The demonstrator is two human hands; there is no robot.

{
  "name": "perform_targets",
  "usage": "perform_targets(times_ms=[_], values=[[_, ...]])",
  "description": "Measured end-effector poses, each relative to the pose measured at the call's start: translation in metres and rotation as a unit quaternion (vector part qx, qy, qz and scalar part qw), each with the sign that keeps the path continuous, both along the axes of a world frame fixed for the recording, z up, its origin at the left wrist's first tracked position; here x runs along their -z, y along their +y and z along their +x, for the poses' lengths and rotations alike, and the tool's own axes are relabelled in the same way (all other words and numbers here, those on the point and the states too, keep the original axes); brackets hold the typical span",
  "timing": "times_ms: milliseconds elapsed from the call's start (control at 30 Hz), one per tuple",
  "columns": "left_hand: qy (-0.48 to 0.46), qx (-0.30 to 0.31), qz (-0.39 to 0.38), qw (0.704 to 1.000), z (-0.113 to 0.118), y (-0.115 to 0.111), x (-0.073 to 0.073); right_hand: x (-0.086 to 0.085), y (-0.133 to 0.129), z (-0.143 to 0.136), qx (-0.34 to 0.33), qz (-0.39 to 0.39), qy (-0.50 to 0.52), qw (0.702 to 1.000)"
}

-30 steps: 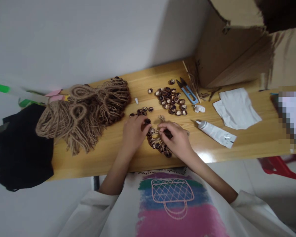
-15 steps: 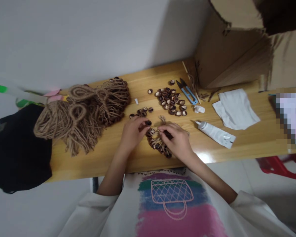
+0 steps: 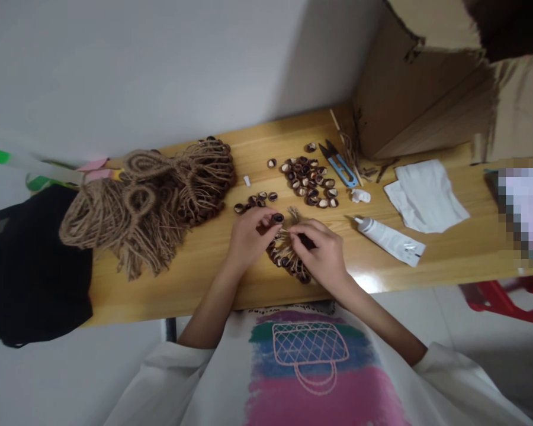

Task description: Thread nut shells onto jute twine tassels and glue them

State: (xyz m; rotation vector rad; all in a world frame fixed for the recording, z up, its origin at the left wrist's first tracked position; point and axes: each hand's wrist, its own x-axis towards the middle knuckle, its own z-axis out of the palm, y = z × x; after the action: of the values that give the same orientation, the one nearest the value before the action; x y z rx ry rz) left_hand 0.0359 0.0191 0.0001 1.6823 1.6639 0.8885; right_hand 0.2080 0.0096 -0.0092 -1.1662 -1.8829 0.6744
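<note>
My left hand (image 3: 253, 236) pinches a dark brown half nutshell (image 3: 277, 218) between thumb and forefinger. Just to its right, my right hand (image 3: 320, 245) is closed on the end of a thin brown cord (image 3: 286, 230), its fingertips almost meeting the shell. Below both hands lies a bundle of cords with shells on their ends (image 3: 288, 260), partly covered by my right hand. A small group of loose shells (image 3: 262, 198) rests just beyond my left hand. Farther back is a larger pile of shells (image 3: 308, 180), some showing pale insides.
Knotted twine bundles (image 3: 160, 201) lie at the left beside a black cloth (image 3: 39, 266). Blue thread snips (image 3: 340, 165), a white glue tube (image 3: 391, 239), its small white cap (image 3: 247, 180) and a folded white cloth (image 3: 430, 195) are on the table. A cardboard box (image 3: 417, 100) stands at the back right.
My left hand has moved right with the shell, bringing it up to the cord end in my right hand. The right hand has hardly moved.
</note>
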Motion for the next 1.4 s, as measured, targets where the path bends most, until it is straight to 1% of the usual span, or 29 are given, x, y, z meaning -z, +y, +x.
perform_targets(times_ms=[133, 333, 467, 700, 933, 1067, 1233, 1400], values=[[-0.012, 0.003, 0.011, 1.000, -0.0002, -0.0009, 0.0010, 0.0013, -0.0008, -0.0023, 0.016, 0.020, -0.006, 1.000], [-0.057, -0.009, -0.009, 0.998, 0.0006, -0.0028, 0.0004, 0.0026, -0.0008, -0.0047, 0.030, 0.050, -0.011, 0.998], [-0.063, -0.008, -0.023, 0.998, 0.0007, -0.0025, 0.0007, 0.0024, -0.0002, -0.0049, 0.033, 0.042, -0.012, 0.998], [-0.068, 0.003, -0.011, 0.998, 0.0009, -0.0026, 0.0005, 0.0014, -0.0005, -0.0062, 0.035, 0.041, 0.003, 0.999], [-0.083, 0.000, -0.033, 0.996, 0.0006, -0.0035, 0.0003, 0.0020, -0.0002, -0.0061, 0.040, 0.020, -0.003, 0.999], [-0.077, 0.004, -0.028, 0.997, 0.0008, -0.0033, 0.0004, 0.0025, -0.0004, -0.0069, 0.040, 0.022, -0.002, 0.999], [-0.069, 0.008, -0.034, 0.997, 0.0009, -0.0031, -0.0006, 0.0030, -0.0005, -0.0060, 0.041, -0.001, -0.009, 0.999], [-0.074, 0.011, -0.031, 0.997, 0.0004, -0.0035, 0.0007, 0.0035, 0.0002, -0.0052, 0.041, 0.002, -0.012, 0.999]])
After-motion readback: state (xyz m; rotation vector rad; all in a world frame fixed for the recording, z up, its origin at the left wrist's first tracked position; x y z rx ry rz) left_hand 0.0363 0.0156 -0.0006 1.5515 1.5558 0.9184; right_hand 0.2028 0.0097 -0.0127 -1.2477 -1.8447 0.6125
